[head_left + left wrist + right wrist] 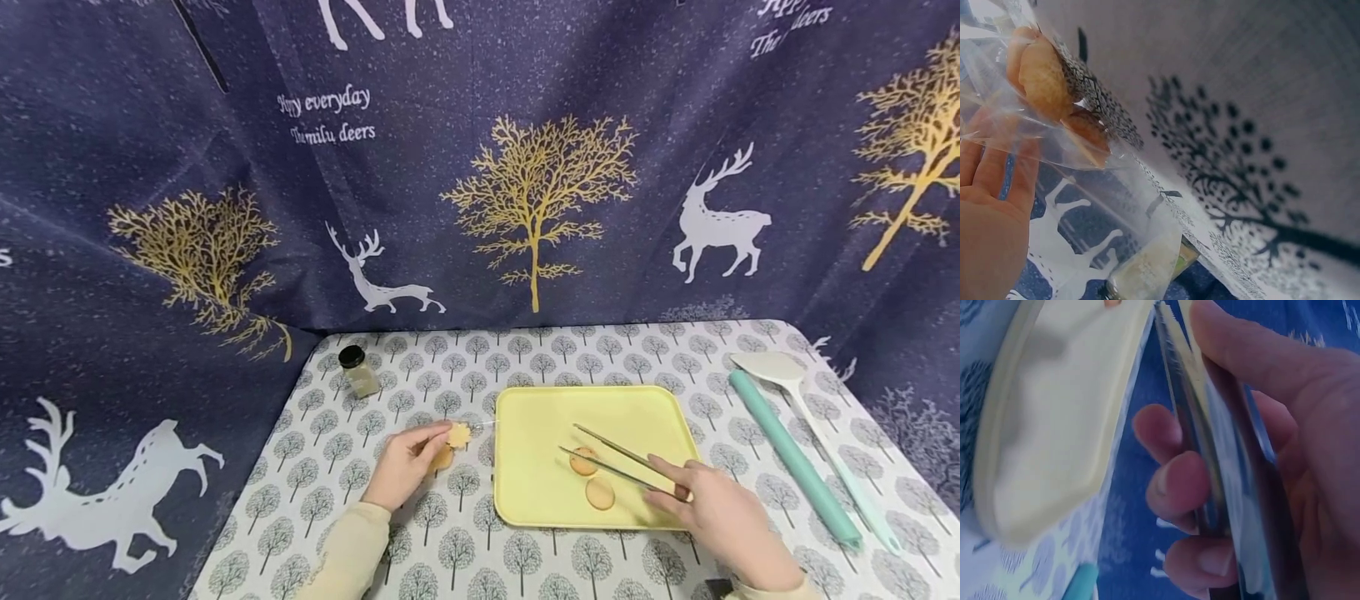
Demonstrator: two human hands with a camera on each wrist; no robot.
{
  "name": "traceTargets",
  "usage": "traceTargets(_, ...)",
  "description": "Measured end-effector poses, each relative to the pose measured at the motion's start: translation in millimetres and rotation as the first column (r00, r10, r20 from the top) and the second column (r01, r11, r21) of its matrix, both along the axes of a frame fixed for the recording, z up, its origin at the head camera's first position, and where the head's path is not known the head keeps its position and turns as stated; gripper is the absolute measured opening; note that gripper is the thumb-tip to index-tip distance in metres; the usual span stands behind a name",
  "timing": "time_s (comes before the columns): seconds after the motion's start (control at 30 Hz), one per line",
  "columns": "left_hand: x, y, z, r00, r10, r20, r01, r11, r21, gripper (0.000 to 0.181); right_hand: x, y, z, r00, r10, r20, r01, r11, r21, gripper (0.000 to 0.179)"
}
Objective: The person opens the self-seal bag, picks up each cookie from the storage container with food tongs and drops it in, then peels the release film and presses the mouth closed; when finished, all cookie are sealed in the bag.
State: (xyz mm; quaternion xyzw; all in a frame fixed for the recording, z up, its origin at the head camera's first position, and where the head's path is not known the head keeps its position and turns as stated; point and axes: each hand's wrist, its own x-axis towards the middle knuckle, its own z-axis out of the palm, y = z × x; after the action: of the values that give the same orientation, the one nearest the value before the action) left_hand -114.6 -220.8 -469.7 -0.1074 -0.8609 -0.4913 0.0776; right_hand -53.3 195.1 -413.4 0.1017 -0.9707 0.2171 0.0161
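Observation:
My left hand (405, 464) pinches a clear plastic bag (988, 78) left of the yellow tray (531, 442). Several cookies (1047, 78) lie inside the bag; in the head view a pale flower-shaped cookie (459, 435) shows just past the fingertips. Over the right part of the tray, my right hand (723, 517) grips metal tongs (619, 472), whose arms stand apart and point left. Below their tips are two round cookies on the tray: a plain one (600, 493) nearer me and a browner one (577, 467) partly covered by one arm.
At the back left of the table stands a small jar (362, 377) with a black lid. A green rolling pin (795, 458) and a spatula with a white head (772, 367) lie right of the tray. Patterned dark blue cloth (480, 250) hangs behind the table.

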Motion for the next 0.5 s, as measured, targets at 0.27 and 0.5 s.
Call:
traceTargets(0.27,1.4,0.6,3.2,0.999,0.02,0.026,-0.019,1.0,-0.007,0.023,13.7,13,-2.7,0.994,-0.043,0.1,0.043,0.999,0.005,0.061)
traceTargets(0.5,0.9,0.3,2.8,0.999,0.02,0.025,-0.02,1.0,-0.012,0.023,16.8,15,-7.6,0.994,-0.047,0.101,0.047,0.999,0.01,0.058)
